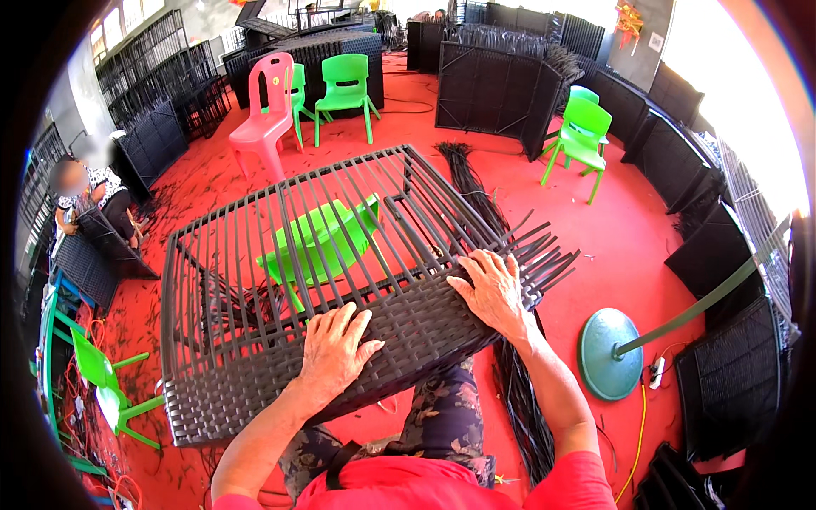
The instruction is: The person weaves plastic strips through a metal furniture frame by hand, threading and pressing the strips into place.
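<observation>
Left hand (pixel 334 347): fingers spread on dark-brown woven-plastic panel (pixel 412 330).
Right hand (pixel 493 293): likewise; nearer loose dark strip ends (pixel 544 262), right edge.

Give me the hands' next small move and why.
Perhaps slide the right hand to the loose, flat, dark brown strip ends: they jut beside it, and the left hand, resting on the dark brown woven band, could steady that.
</observation>
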The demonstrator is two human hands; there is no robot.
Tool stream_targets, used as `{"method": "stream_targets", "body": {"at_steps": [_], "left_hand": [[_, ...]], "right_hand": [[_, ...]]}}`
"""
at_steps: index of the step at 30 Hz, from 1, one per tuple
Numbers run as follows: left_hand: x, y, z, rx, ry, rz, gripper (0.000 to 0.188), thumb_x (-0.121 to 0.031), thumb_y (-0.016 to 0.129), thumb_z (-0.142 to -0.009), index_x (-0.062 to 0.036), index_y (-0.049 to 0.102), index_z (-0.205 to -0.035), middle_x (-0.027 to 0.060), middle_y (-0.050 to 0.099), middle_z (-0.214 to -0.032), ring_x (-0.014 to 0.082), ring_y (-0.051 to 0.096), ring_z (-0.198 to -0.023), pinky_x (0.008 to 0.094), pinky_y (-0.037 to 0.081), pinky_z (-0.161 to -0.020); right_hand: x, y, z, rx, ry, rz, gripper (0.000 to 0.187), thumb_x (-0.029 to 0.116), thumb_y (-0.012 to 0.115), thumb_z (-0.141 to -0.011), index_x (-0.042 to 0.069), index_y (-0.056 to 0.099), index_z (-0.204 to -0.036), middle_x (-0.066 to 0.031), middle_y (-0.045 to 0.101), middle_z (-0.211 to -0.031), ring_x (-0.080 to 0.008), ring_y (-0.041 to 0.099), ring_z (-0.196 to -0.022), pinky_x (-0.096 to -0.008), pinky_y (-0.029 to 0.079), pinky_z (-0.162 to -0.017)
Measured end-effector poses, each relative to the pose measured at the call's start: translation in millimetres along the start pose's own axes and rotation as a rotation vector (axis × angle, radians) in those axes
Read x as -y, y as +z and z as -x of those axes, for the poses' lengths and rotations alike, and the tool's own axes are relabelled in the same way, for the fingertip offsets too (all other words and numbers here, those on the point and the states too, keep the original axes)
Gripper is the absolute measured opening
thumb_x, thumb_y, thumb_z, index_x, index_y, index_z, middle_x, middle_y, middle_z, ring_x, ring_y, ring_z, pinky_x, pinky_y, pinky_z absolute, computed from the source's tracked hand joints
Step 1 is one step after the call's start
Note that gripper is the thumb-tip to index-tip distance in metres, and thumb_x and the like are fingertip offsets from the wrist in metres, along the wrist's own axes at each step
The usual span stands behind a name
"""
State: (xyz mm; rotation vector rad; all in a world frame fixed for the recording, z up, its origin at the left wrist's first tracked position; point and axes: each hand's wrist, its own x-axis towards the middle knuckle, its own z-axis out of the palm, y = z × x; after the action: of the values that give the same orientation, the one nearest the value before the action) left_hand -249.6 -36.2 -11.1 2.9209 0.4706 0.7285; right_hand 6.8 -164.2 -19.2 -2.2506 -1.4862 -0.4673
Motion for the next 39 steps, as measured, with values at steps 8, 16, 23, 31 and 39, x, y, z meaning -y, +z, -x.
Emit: {"method": "stream_targets", "body": {"at_steps": [8,16,23,31,39], "left_hand": [[-1,-2,0,-0.002,-0.008,-0.011,0.046,-0.035,0.066,-0.079,-0.0056,0.058,-0.114,0.0133,0.055,-0.116,0.0297,0.052,-0.105,0.0414,0.038,-0.09],[31,-43,47,-0.007,-0.217,-0.314,0.058,-0.045,0.062,-0.079,-0.005,0.052,-0.119,0.0129,0.048,-0.118,0.0306,0.043,-0.114,0.0444,0.036,-0.092],[28,-37,65,-0.026,-0.363,-0.201,0.051,-0.044,0.067,-0.073,-0.0111,0.054,-0.11,0.0051,0.05,-0.1,0.0239,0.048,-0.101,0.0431,0.036,-0.083],[58,-61,97,-0.1,-0.436,-0.355,0.054,-0.048,0.064,-0.076,-0.0073,0.056,-0.111,0.0086,0.048,-0.101,0.0243,0.045,-0.097,0.0439,0.034,-0.087],[70,-68,113,-0.124,-0.331,-0.111,0.051,-0.047,0.064,-0.077,-0.0087,0.058,-0.11,0.0087,0.051,-0.104,0.0264,0.047,-0.101,0.0411,0.035,-0.088]], "right_hand": [[3,5,7,-0.124,-0.054,0.01,0.036,0.037,0.06,-0.082,0.01,0.06,-0.105,-0.0075,0.055,-0.11,-0.0256,0.05,-0.109,-0.0531,0.034,-0.094],[2,9,5,-0.024,-0.06,0.044,0.037,0.033,0.057,-0.086,0.008,0.059,-0.113,-0.0084,0.055,-0.12,-0.0272,0.047,-0.117,-0.0455,0.033,-0.098],[57,-3,-3,0.054,-0.263,-0.166,0.039,0.019,0.057,-0.088,0.007,0.051,-0.124,-0.0105,0.049,-0.128,-0.0295,0.041,-0.122,-0.0454,0.03,-0.102],[100,4,6,0.223,-0.287,-0.172,0.038,0.024,0.053,-0.089,0.008,0.052,-0.124,-0.0095,0.051,-0.126,-0.0289,0.041,-0.123,-0.0464,0.025,-0.106],[99,6,7,0.287,-0.254,-0.155,0.038,0.024,0.051,-0.092,0.006,0.05,-0.126,-0.0093,0.049,-0.128,-0.0276,0.039,-0.126,-0.0458,0.023,-0.107]]}}
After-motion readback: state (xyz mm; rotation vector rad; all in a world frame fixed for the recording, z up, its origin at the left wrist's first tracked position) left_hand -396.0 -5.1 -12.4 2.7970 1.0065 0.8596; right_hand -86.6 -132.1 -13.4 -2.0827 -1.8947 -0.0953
